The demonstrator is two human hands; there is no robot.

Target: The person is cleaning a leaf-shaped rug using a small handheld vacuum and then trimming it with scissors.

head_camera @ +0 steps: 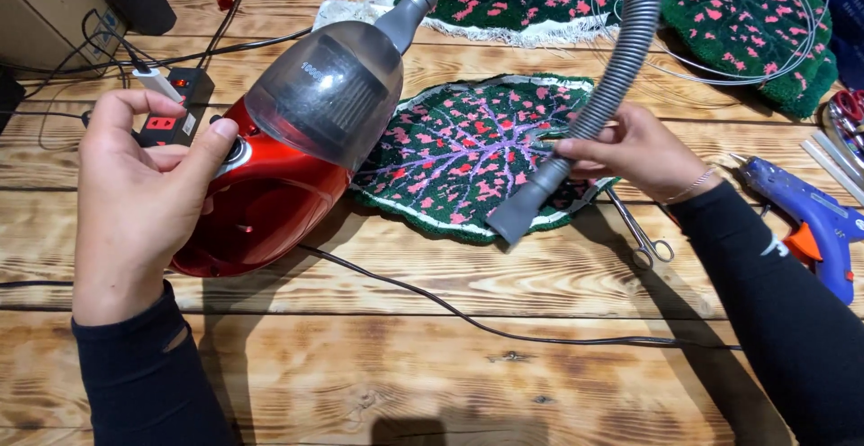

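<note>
**Vacuum in one hand, hose in the other**

The left hand (135, 194) wraps the rear handle of the red vacuum (279, 149), thumb by the round button; the body looks hard, smooth and probably fairly heavy, so the handle is the sure hold. The right hand (630, 149) closes on the grey ribbed hose (621, 59) just above its stiff nozzle (522, 212), which hovers over the soft leaf-shaped rug (459, 149). Scissors (643, 234) lie below that grip.
</note>
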